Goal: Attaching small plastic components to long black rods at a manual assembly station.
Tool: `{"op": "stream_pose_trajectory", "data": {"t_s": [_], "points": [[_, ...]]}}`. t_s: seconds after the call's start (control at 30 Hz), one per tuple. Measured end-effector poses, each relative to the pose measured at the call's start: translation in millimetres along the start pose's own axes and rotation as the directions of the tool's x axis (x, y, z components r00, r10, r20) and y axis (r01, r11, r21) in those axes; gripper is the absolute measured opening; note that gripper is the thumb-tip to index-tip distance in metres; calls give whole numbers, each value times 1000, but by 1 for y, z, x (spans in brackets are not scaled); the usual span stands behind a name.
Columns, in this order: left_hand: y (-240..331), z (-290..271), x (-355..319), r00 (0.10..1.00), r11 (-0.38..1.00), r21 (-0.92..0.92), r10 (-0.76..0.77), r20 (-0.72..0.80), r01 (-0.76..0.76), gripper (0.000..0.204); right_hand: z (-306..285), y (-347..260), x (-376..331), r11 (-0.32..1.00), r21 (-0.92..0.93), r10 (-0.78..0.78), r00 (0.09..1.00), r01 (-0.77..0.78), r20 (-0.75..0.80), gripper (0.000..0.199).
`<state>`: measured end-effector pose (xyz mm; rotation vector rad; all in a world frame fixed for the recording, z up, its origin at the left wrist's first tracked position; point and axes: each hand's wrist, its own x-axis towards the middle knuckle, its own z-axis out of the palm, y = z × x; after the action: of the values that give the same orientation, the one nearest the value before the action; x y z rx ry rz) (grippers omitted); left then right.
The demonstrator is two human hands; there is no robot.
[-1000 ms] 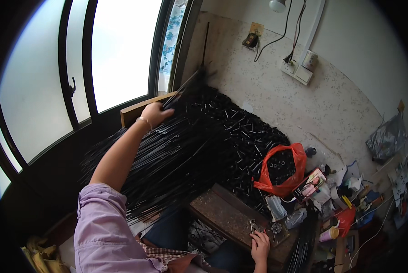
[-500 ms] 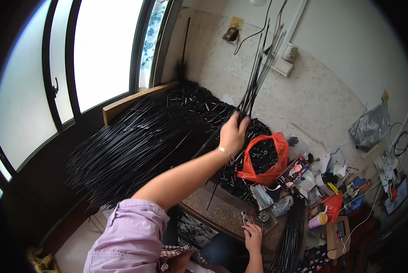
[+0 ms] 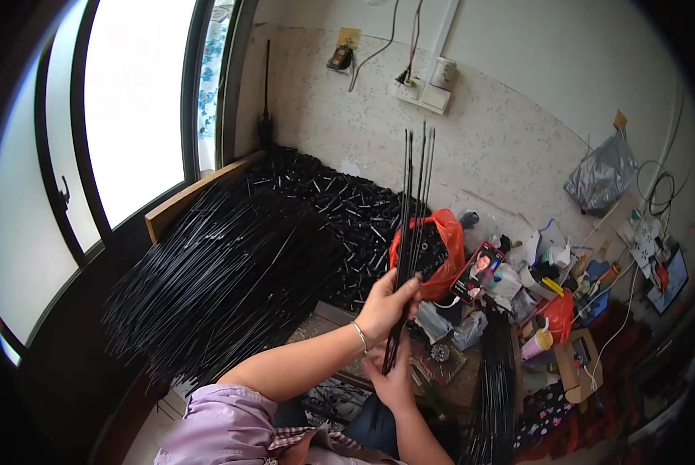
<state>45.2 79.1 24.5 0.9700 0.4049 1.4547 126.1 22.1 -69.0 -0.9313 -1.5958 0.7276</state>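
The left hand point(image 3: 381, 310) is closed around a thin bunch of black rods point(image 3: 406, 232), its thumb laid across them. The rods stand nearly upright, spreading slightly toward the top; their upper ends show against the wall point(image 3: 324, 101) and their middle overlaps the view of a red bag point(image 3: 452, 240). The right hand point(image 3: 397, 385) is just below, at the lower end of the rods, its fingers partly curled and partly hidden; I cannot tell whether it grips them or only touches.

Both hands are above the near part of the surface point(image 3: 308, 329), where a round metal piece point(image 3: 439, 353) lies near the right hand. A large heap of rods point(image 3: 215, 271) fans out on the left, beside a wooden board point(image 3: 200, 194). Short black pieces point(image 3: 347, 209) are piled between it and the red bag, which holds dark rings. A phone point(image 3: 479, 271) leans just right of that bag. Farther right are another bundle of rods point(image 3: 493, 387) and a cup point(image 3: 536, 346).
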Motion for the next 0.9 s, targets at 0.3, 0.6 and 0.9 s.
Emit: {"op": "stream_pose_trajectory", "data": {"t_s": [0.3,0.6,0.9], "points": [[24,-36,-17,927,851,436,-364,87,293,35,-9,-32,-19,747,542,318,923,-384,216,16],[33,-57,-12,957,908,335,-179,-228,250,37,0,-34,-7,874,405,275,961,-268,42,14],[34,-52,2,953,892,449,90,-289,52,24,-13,-22,-8,872,444,202,978,-206,58,17]]}}
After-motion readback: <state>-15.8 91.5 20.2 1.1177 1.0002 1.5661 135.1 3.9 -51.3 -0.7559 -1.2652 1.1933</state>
